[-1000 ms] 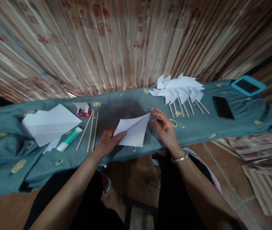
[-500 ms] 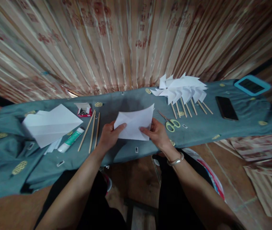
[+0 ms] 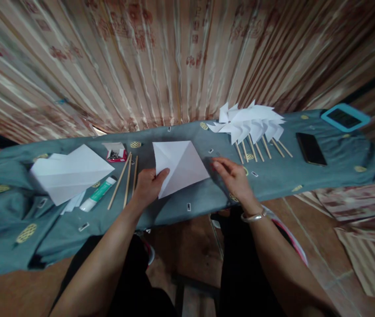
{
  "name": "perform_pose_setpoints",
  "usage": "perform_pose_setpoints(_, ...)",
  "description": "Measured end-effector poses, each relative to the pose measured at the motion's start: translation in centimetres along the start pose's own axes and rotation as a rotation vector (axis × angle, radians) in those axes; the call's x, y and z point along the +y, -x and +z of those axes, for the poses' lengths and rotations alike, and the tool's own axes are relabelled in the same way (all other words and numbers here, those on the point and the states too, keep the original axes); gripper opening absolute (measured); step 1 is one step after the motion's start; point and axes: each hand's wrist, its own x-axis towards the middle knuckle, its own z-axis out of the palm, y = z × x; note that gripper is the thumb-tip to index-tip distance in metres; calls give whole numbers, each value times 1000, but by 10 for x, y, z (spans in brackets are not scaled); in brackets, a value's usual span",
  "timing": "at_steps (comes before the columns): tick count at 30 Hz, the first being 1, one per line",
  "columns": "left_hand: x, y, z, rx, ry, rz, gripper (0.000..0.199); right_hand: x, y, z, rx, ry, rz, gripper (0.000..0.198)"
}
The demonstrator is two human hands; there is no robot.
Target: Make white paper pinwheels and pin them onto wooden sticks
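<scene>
A creased square sheet of white paper (image 3: 184, 165) is held at its left edge by my left hand (image 3: 151, 185), thumb on top and fingers beneath. Diagonal fold lines cross the sheet, and its right corner is free. To the right of the paper, my right hand (image 3: 235, 178) is closed over the scissors, its fingers bent together. Most of the scissors is hidden under that hand; a bit of the yellow-green handle (image 3: 246, 171) shows beside the knuckles.
Left of my hands lie wooden sticks (image 3: 127, 180), a glue tube (image 3: 98, 193), a small red box of pins (image 3: 116, 152) and more folded paper (image 3: 71, 171). White paper pinwheels (image 3: 253, 123) on sticks lie at the back right, near a phone (image 3: 310, 149) and a blue-framed device (image 3: 346, 117).
My right hand has let go of the paper and moved right onto the scissors. The sheet has turned in my left hand and now shows its creases flatter toward me.
</scene>
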Motion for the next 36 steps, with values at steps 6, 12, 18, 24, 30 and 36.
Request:
perform_pose_setpoints(6, 1, -11, -8, 143, -231, 227, 33, 21, 4, -38, 11, 867, 18, 28)
perform_pose_setpoints(12, 2, -16, -7, 146, 53, 85, 25, 15, 9, -36, -52, 1039, 89, 27)
perform_pose_setpoints(18, 5, -18, -4, 270, 376, 80, 38, 15, 8, -42, -49, 733, 181, 28)
perform_pose_setpoints(24, 16, -22, -10, 322, 544, 102, 51, -15, 19, -8, -238, -534, 376, 46)
perform_pose_setpoints(30, 19, -28, -17, 361, 676, 86, 52, -47, 47, 44, -456, -838, 472, 47)
perform_pose_setpoints(36, 13, -28, -17, 404, 539, 151, 39, -58, 65, 71, -593, -675, 300, 45)
